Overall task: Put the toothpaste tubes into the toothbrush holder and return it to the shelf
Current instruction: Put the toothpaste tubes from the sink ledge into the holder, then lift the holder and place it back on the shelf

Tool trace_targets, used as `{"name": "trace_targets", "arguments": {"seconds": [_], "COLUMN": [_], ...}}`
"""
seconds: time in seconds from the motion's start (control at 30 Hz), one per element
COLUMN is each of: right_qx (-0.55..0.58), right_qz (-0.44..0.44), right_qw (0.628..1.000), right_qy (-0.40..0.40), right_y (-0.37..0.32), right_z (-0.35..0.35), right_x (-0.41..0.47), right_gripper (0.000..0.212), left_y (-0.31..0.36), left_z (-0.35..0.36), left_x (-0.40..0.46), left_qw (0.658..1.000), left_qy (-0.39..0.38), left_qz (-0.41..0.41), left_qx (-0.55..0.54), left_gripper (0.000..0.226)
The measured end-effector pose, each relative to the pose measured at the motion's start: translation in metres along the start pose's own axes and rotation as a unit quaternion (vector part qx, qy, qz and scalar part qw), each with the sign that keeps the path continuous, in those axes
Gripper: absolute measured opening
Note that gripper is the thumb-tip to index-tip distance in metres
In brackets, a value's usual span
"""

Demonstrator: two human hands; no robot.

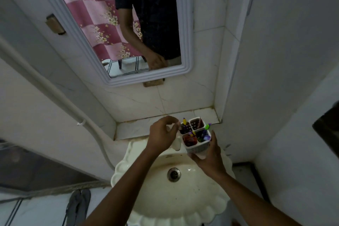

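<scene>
The white toothbrush holder (197,149) has four compartments and hangs upright over the back of the sink, with my right hand (211,159) gripping its lower wall from below. Coloured toothbrush handles (202,135) and dark red contents stick up in the compartments. My left hand (162,134) is just left of the holder. Its thumb and fingers are pinched on a small pale end, apparently a toothpaste tube (175,126), at the rim of the rear left compartment. Most of that tube is hidden by my fingers.
A cream scalloped sink (146,198) with a metal drain (173,174) lies below my hands. Behind it is a tiled ledge (139,126), then a wall mirror (185,42) showing a person's reflection. A pipe (73,108) runs down the left wall; sandals (78,205) lie on the floor.
</scene>
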State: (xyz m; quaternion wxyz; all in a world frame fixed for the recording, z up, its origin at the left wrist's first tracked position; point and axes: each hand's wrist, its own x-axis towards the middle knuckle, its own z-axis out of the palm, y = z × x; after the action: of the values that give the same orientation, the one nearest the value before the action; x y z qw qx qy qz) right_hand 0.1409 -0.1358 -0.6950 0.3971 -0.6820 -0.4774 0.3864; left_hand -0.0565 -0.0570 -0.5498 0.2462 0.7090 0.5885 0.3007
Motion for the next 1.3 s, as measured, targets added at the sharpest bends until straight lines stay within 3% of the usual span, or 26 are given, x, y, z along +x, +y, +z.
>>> {"name": "trace_targets", "arguments": {"seconds": [0.33,0.63,0.93,1.3], "right_qx": [0.044,0.045,0.073,0.135], "right_qz": [-0.026,-0.077,-0.246,-0.416], "right_qw": [0.994,0.978,0.924,0.836], "right_qy": [0.099,0.189,0.284,0.332], "right_y": [-0.037,-0.087,-0.249,-0.455], "right_z": [0.016,-0.019,-0.103,-0.218], "right_x": [0.004,0.006,0.019,0.005], "right_gripper": [0.138,0.127,0.122,0.118], "left_y": [-0.019,-0.012,0.080,0.245], "left_z": [-0.032,-0.062,-0.128,-0.258], "left_x": [0.003,0.018,0.049,0.086], "left_qw": [0.999,0.997,0.977,0.920], "left_qy": [0.045,0.054,0.135,0.275], "left_qz": [-0.010,0.054,0.164,0.278], "left_qx": [-0.014,-0.007,-0.003,-0.007], "left_gripper": [0.035,0.038,0.042,0.045]}}
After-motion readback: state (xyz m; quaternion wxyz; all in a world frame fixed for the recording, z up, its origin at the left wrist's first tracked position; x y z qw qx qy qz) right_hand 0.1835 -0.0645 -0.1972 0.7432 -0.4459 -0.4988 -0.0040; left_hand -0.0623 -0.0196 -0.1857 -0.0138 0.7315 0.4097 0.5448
